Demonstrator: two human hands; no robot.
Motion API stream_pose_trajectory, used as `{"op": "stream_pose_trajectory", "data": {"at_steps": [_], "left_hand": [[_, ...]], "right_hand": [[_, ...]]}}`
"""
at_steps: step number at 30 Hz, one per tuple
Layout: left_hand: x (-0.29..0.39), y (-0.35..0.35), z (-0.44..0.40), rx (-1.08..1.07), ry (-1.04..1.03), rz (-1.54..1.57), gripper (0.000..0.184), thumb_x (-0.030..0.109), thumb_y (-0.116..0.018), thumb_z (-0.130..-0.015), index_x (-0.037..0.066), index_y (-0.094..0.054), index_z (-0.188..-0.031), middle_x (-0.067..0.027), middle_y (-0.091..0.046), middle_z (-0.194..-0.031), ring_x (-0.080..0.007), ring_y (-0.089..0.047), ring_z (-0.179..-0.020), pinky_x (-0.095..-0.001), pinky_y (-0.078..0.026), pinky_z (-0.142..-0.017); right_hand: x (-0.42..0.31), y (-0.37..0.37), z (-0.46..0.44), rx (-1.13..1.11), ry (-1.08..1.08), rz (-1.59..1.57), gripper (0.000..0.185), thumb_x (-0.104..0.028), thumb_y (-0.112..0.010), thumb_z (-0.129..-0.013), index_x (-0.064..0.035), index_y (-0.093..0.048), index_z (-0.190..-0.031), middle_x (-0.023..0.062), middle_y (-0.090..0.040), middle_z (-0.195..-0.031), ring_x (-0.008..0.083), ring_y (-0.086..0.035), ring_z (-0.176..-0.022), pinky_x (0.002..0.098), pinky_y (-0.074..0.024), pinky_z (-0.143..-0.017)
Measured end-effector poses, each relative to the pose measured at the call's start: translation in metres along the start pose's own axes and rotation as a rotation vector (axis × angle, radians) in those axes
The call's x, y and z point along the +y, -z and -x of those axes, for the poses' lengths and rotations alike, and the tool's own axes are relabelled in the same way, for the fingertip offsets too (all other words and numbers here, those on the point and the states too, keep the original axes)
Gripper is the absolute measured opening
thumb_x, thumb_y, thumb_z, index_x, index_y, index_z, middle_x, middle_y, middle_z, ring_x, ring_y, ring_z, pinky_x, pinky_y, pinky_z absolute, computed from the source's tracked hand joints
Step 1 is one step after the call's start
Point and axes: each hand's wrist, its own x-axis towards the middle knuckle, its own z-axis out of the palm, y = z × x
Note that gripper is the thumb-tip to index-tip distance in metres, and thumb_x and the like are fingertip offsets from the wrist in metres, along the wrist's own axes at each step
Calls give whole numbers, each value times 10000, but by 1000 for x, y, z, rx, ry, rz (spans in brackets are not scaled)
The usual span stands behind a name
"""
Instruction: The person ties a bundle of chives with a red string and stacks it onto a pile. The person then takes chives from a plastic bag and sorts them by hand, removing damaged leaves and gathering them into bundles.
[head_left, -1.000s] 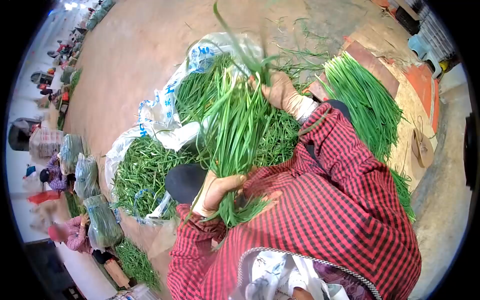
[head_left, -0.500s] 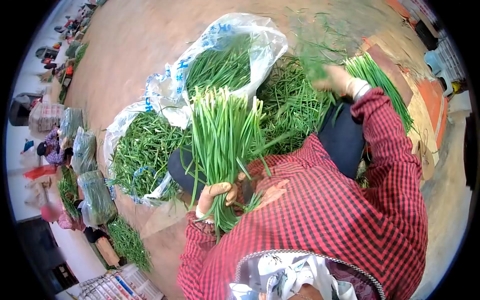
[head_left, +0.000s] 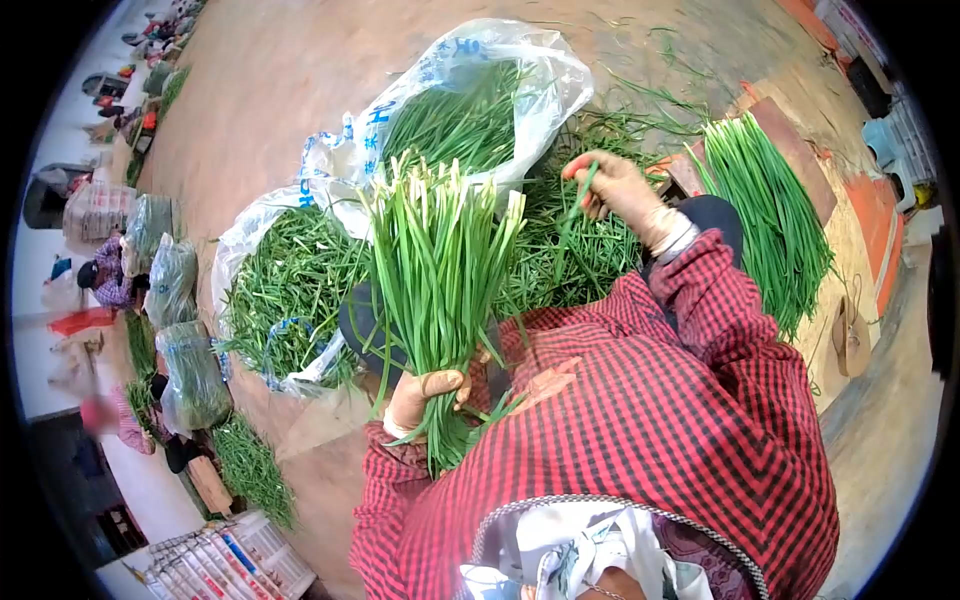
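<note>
My left hand point(head_left: 425, 394) is closed around the lower, leafy end of a thick bunch of garlic chives point(head_left: 440, 265). The bunch stands upright, pale cut stem ends at the top. Over a loose heap of chives point(head_left: 590, 258), my right hand point(head_left: 628, 197) pinches a thin green chive leaf point(head_left: 572, 215) between thumb and fingers. Both hands appear to wear light gloves. Behind the bunch, a clear plastic bag point(head_left: 565, 72) with blue print lies open with long chives inside. Another heap of green leaves point(head_left: 290, 285) fills the plastic at its left.
A neat stack of chives point(head_left: 765, 220) lies on boards to the right, near a tan sandal point(head_left: 851, 338). Full plastic bags point(head_left: 193, 375) stand at the left, where other people point(head_left: 112, 275) sit. Loose leaves point(head_left: 655, 95) litter the floor ahead.
My right hand has come left and nearer from beyond the heap, where green leaves blurred around it. It now pinches a thin leaf. My left hand keeps the bunch nearly still.
</note>
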Motion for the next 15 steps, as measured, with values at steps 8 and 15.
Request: {"op": "stream_pose_trajectory", "data": {"at_steps": [8, 15], "left_hand": [[6, -23, -3, -16, 13, -35, 237, 44, -659, -829, -24, -591, -1046, -79, -626, -744, -162, -587, -631, -281, -456, -545], [12, -17, 5, 145, -38, -291, 309, 34, -642, -770, -20, -600, -1071, -57, -644, -906, -147, -589, -783, -304, -476, -697]], "right_hand": [[-1, -48, 5, -212, 503, 119, 237, -191, -629, -936, -40, -621, -1118, -27, -614, -827, 32, -530, -725, 218, -464, -653], [-2, -5, 2, -67, 243, 330, 200, -220, -621, -941, -35, -626, -1016, -33, -570, -698, 53, -540, -578, 217, -445, -526]]}}
